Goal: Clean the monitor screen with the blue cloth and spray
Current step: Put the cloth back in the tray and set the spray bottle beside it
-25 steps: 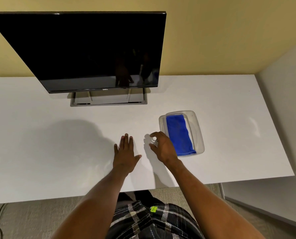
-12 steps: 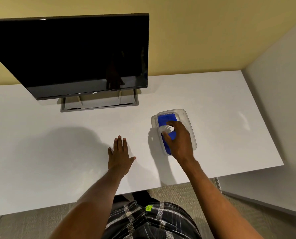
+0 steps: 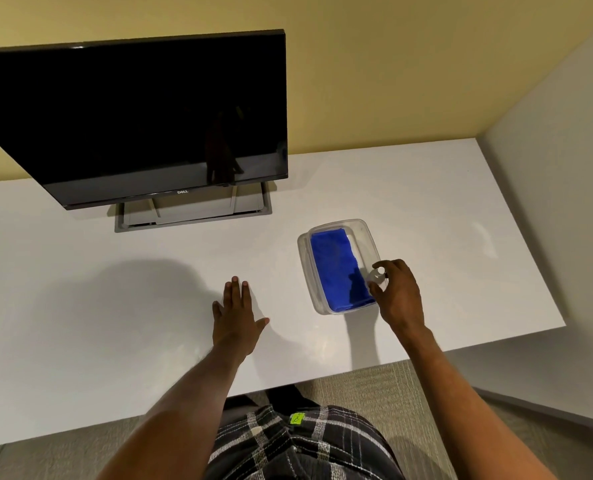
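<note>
A dark monitor point(image 3: 142, 116) stands on its grey base at the back left of the white desk point(image 3: 409, 188). A folded blue cloth point(image 3: 335, 265) lies in a clear plastic container point(image 3: 361, 228) right of centre. My right hand point(image 3: 397, 296) is closed around a small clear spray bottle point(image 3: 378, 274) with a white top, held at the container's right rim. Most of the bottle is hidden by my fingers. My left hand point(image 3: 236, 322) rests flat on the desk, fingers spread, left of the container.
A yellow wall runs behind the desk and a grey partition point(image 3: 565, 168) closes off the right side. The desk's front edge is near my lap, with carpet below.
My right hand carried the spray bottle from the desk left of the container, across the cloth, to the container's right rim. The left hand stayed flat on the desk.
</note>
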A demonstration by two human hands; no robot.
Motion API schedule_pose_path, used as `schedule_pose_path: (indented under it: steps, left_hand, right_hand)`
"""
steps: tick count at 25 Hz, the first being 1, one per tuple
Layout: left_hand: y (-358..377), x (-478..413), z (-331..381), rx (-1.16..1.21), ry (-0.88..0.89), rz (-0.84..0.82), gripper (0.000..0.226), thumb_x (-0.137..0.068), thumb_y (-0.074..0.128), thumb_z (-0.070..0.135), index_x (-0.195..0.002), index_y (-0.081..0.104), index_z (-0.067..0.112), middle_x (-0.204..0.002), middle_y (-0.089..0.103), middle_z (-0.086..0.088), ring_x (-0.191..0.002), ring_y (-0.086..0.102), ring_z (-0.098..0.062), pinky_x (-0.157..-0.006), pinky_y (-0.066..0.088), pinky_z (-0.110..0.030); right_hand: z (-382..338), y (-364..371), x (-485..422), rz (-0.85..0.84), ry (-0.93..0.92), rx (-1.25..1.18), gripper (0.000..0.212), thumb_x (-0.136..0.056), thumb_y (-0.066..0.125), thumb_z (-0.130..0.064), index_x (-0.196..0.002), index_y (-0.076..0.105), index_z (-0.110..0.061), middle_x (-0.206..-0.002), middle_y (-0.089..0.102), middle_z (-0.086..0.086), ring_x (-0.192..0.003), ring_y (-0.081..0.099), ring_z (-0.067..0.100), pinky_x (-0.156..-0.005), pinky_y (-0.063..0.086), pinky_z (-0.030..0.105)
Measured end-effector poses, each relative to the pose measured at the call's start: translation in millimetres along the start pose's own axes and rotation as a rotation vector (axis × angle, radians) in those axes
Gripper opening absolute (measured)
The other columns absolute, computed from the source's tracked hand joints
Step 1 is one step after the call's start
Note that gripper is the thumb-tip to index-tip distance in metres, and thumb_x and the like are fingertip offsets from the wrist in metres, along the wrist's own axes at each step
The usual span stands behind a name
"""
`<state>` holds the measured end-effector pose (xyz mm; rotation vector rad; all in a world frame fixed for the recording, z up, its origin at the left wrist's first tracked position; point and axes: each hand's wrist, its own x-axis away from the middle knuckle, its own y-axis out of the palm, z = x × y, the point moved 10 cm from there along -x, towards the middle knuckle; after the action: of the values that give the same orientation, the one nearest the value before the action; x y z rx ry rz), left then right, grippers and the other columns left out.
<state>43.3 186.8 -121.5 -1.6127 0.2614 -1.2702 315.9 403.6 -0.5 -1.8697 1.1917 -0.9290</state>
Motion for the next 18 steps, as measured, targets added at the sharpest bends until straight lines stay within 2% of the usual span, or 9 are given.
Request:
schedule_pose_path:
  steps: [3, 8, 12, 15, 18]
  left_hand:
    - [0, 2, -1, 0.010, -0.004, 0.001, 0.099, -0.104, 0.038, 0.065, -0.165, -0.018, 0.011, -0.172, -0.025, -0.012, -0.162, -0.016, -0.030, -0.132, 0.012, -0.052]
    - [-3, 5, -1, 0.026, 0.000, 0.022, 0.100, -0.103, 0.040, 0.065, -0.165, -0.017, 0.012, -0.173, -0.024, -0.012, -0.162, -0.015, -0.030, -0.132, 0.012, -0.051]
    - [-4, 7, -1, 0.042, 0.003, 0.019, 0.100, -0.103, 0.042, 0.065, -0.165, -0.016, 0.012, -0.173, -0.024, -0.011, -0.163, -0.015, -0.030, -0.132, 0.012, -0.051]
    - [-6, 8, 0, 0.039, 0.003, 0.020, 0.100, -0.103, 0.042, 0.064, -0.165, -0.015, 0.012, -0.173, -0.023, -0.011, -0.163, -0.015, -0.030, -0.132, 0.013, -0.052]
    - [-7, 7, 1, 0.051, 0.003, 0.016, 0.100, -0.103, 0.043, 0.063, -0.166, -0.014, 0.012, -0.173, -0.022, -0.011, -0.163, -0.014, -0.030, -0.132, 0.013, -0.052]
  right_hand:
    - [5, 4, 6, -0.021, 0.016, -0.017, 0.029, -0.093, 0.076, -0.016, -0.120, 0.068, -0.015, -0.114, 0.062, 0.004, -0.103, 0.063, 0.026, -0.079, 0.053, 0.035]
    - [14, 7, 14, -0.034, 0.058, -0.079, 0.025, -0.093, 0.076, -0.016, -0.117, 0.070, -0.015, -0.114, 0.058, 0.004, -0.099, 0.060, 0.023, -0.075, 0.044, 0.027]
    - [20, 7, 17, -0.021, 0.104, -0.112, 0.027, -0.092, 0.079, -0.020, -0.116, 0.070, -0.012, -0.112, 0.055, 0.002, -0.090, 0.059, 0.020, -0.065, 0.040, 0.019]
    - [24, 6, 17, -0.012, 0.138, -0.114, 0.026, -0.092, 0.079, -0.026, -0.110, 0.071, -0.009, -0.113, 0.058, 0.008, -0.088, 0.063, 0.024, -0.067, 0.045, 0.025]
    - [23, 4, 19, -0.006, 0.145, 0.007, 0.033, -0.092, 0.078, -0.028, -0.118, 0.069, -0.010, -0.116, 0.063, 0.010, -0.100, 0.065, 0.030, -0.074, 0.054, 0.034]
